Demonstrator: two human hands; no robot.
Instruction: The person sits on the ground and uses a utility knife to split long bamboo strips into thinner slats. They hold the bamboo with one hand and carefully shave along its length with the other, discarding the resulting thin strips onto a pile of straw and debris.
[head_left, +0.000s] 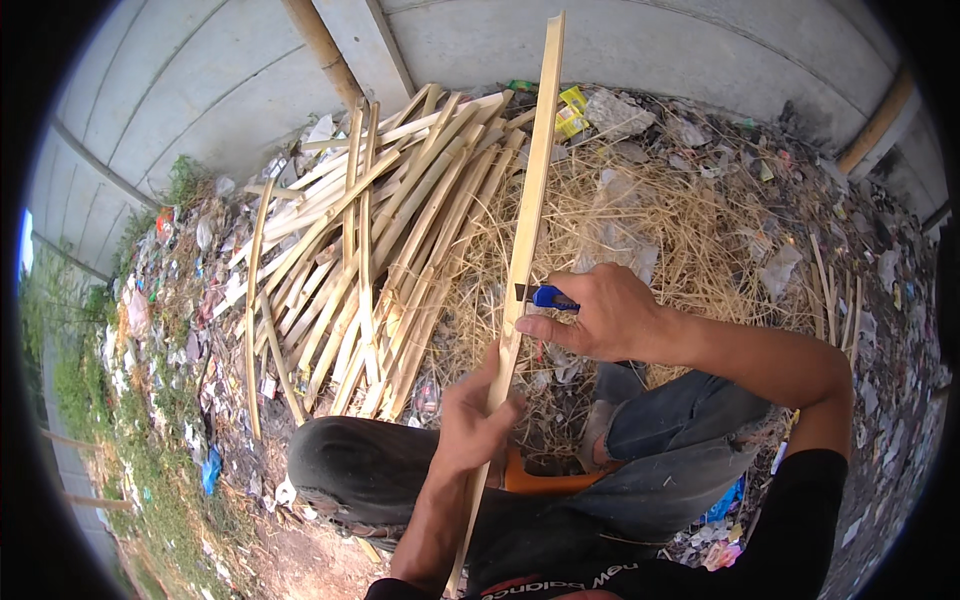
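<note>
A long, pale bamboo strip (535, 190) runs from my lap up toward the wall, tilted slightly right at its far end. My left hand (478, 412) is closed round its lower part, thumb on the near right side. My right hand (612, 312) grips a blue utility knife (551, 297). The knife's dark blade lies against the strip's face, a little above my left hand. My right thumb reaches to the strip's edge just below the blade.
A heap of bamboo strips (400, 230) lies to the left. Thin shavings (680, 230) cover the ground ahead and right. A concrete wall (650, 55) with bamboo poles (325, 50) stands behind. Litter and weeds (85, 380) spread at the left. Something orange (545, 482) sits by my legs.
</note>
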